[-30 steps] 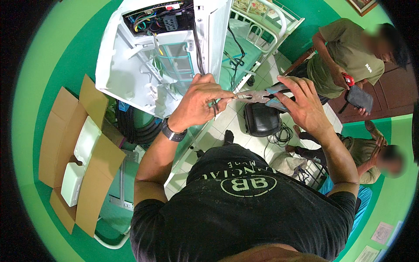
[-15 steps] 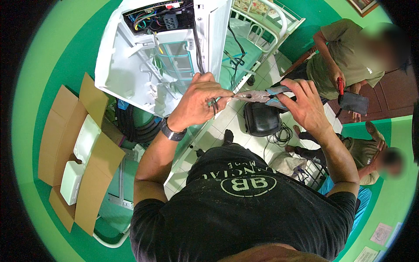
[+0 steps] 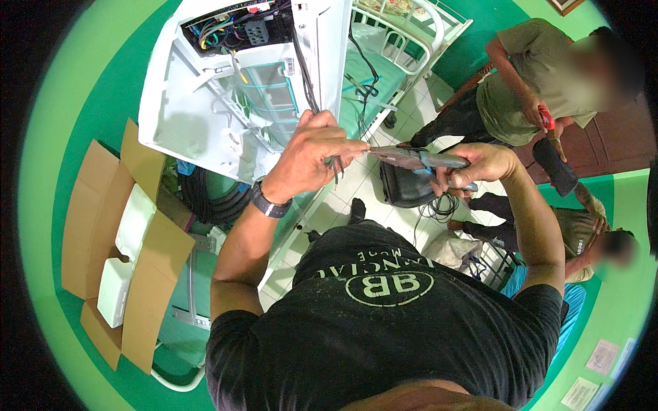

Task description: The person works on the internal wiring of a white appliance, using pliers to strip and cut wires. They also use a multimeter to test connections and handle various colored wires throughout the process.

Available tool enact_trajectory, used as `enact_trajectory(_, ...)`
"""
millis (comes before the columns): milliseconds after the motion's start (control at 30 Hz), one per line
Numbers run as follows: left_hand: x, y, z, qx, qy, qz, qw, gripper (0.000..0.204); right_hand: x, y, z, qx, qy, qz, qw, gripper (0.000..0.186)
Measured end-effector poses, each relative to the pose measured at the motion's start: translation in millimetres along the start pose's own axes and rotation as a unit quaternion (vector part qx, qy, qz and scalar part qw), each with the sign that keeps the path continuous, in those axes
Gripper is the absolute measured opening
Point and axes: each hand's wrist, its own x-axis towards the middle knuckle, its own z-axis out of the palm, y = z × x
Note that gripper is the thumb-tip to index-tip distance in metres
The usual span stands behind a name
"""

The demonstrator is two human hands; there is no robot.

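My left hand (image 3: 310,156) is closed in a pinch on the end of a dark cable (image 3: 303,72). Short wire ends stick out below its fingers. My right hand (image 3: 488,166) is wrapped round the handles of long-nosed pliers (image 3: 404,158) with blue-grey grips. The jaw tips meet the wire at my left fingertips; whether they are clamped on it is too small to tell. Above my left hand stands a white air conditioner unit (image 3: 179,113), opened up, with coloured wires (image 3: 218,35) and a connector block showing in its top compartment.
A cardboard box (image 3: 155,284) with white foam (image 3: 115,291) stands at the left, beside coiled black pipe (image 3: 209,203). A black bag (image 3: 404,188) lies on the tiled floor beyond my hands. Two people are at the right; one holds a red-handled tool (image 3: 545,116). A white-framed bed (image 3: 418,48) is behind.
My right hand has turned and dropped a little, rolling the pliers round at the wire. My left hand keeps its pinch. The person at the right has shifted the dark object in their hands.
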Motion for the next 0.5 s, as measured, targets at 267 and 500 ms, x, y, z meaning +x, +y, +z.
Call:
enact_trajectory(267, -2.9, 1.3, -8.3, 0.019, -0.005, -0.027, 0.999, 0.038, 0.9, -22.6, 55.4, -0.677, 0.383, -0.074, 0.624, 0.035)
enact_trajectory(500, 0.6, 2.7, -9.5, -0.003, -0.003, -0.035, 0.999, 0.031, 9.8, -25.9, 58.7, -0.755, 0.443, -0.107, 0.472, 0.035)
